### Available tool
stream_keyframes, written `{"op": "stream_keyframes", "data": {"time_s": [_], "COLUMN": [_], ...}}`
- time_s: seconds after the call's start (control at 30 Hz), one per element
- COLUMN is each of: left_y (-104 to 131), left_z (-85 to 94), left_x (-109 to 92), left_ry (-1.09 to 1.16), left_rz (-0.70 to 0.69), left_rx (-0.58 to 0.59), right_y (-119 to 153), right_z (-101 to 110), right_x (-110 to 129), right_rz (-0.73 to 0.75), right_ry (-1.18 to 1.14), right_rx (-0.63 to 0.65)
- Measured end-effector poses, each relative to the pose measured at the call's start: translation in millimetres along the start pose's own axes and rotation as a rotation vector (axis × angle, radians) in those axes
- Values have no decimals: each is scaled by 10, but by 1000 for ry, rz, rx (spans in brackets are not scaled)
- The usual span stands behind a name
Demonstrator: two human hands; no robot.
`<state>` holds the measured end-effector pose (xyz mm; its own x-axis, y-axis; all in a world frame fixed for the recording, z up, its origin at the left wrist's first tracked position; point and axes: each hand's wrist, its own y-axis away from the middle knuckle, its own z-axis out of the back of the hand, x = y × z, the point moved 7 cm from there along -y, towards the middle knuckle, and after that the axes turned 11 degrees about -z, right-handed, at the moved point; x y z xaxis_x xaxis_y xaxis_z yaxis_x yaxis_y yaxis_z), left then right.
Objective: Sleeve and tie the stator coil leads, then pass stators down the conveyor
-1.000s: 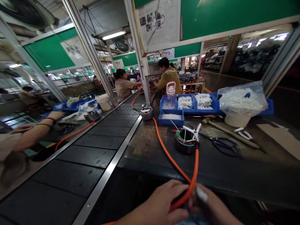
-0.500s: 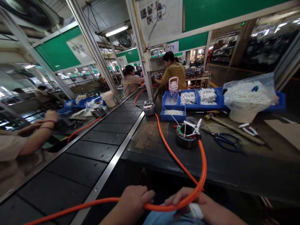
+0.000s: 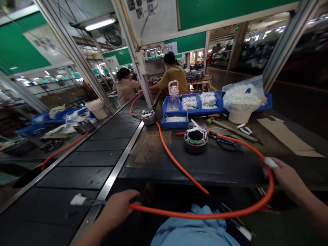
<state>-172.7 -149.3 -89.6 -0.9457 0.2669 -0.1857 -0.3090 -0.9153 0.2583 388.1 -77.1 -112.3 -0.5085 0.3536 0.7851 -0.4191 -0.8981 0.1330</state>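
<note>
From your head, the camera looks forward and down, close over your left hand (image 3: 118, 207) and right hand (image 3: 285, 176), with the counter (image 3: 230, 167) ahead and the conveyor (image 3: 96, 158) on the left.

My left hand (image 3: 118, 206) hides the stretch of orange cable (image 3: 194, 216) in its grip, and the white tip (image 3: 78, 200) beyond it is a blur! My right forearm (image 3: 311, 203) runs off the right edge, while the top edge slices the printed sheet (image 3: 159, 22).
</note>
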Motion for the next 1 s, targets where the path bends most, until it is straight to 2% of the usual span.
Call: {"op": "stream_keyframes", "data": {"time_s": [0.07, 0.1, 0.17, 0.2, 0.27, 0.3, 0.33, 0.4, 0.47, 0.53, 0.57, 0.6, 0.63, 0.7, 0.73, 0.8, 0.9, 1.0], "left_y": [-151, -205, -274, -305, -364, -397, -439, -573, -796, -1065, -1228, -1412, -1619, -2044, -2208, -2403, -2370, -2109], "left_z": [-436, -692, -1218, -1420, -1648, -1650, -1573, -1189, -519, 147, 435, 647, 777, 852, 848, 820, 802, 723], "left_x": [-230, -297, -363, -379, -419, -458, -530, -799, -1269, -1724, -1914, -2074, -2201, -2345, -2388, -2388, -2225, -2047], "left_ry": [126, 188, 335, 362, 392, 390, 396, 426, 507, 446, 346, 224, 108, -56, -81, -98, -93, -105], "left_rz": [-39, -20, 52, 72, 85, 75, 46, -87, -393, -625, -680, -682, -638, -476, -437, -395, -444, -599], "left_rx": [155, 225, 362, 399, 455, 471, 476, 426, 201, -59, -226, -364, -448, -468, -459, -428, -373, -264], "right_y": [-185, -233, -259, -248, -190, -156, -128, -135, -234, -376, -445, -507, -559, -613, -613, -550, -296, 61], "right_z": [95, 101, 21, -41, -193, -273, -350, -513, -684, -862, -949, -1029, -1100, -1194, -1214, -1217, -1229, -1325], "right_x": [104, 188, 396, 513, 785, 934, 1084, 1357, 1573, 1721, 1768, 1797, 1807, 1790, 1768, 1705, 1584, 1482], "right_rz": [99, 155, 275, 328, 459, 530, 594, 658, 631, 569, 540, 516, 494, 468, 464, 472, 530, 610], "right_ry": [401, 507, 581, 575, 579, 579, 576, 580, 596, 626, 640, 651, 661, 674, 677, 681, 691, 694], "right_rx": [-156, -212, -248, -250, -262, -268, -270, -232, -160, -89, -57, -30, -1, 37, 45, 52, 99, 201]}}
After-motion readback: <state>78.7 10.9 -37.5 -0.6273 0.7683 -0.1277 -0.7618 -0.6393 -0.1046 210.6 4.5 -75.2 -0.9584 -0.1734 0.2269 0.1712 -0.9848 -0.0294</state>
